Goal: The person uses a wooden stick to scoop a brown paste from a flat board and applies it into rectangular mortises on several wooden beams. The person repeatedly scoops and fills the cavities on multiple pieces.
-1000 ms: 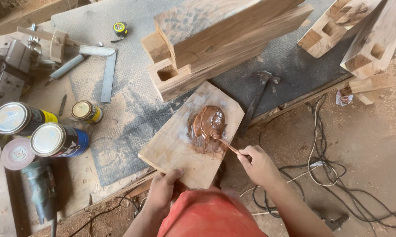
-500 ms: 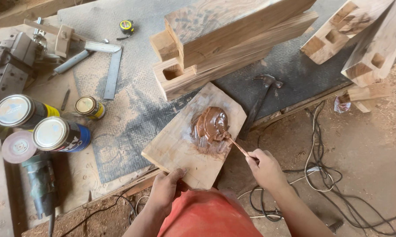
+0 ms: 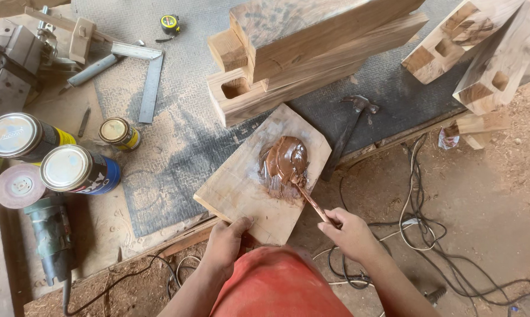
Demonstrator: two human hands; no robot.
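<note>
A flat wooden board (image 3: 244,188) lies on the workbench with a glossy brown blob of putty (image 3: 283,164) on its right half. My left hand (image 3: 226,242) grips the board's near edge. My right hand (image 3: 350,235) holds a thin stick (image 3: 313,202) coated in the brown paste, its tip sunk in the blob. Behind the board lie stacked wooden beams (image 3: 312,53) with square mortise holes.
A hammer (image 3: 350,126) lies right of the board. To the left stand three tins (image 3: 77,167), an angle grinder (image 3: 41,223), a metal square (image 3: 150,76) and a tape measure (image 3: 170,23). More mortised beams (image 3: 470,53) at the right. Cables (image 3: 417,235) tangle on the sawdust floor.
The stick's tip has shifted slightly within the brown paste and my right hand has moved a little. The view has drifted slightly; my left hand stays on the board.
</note>
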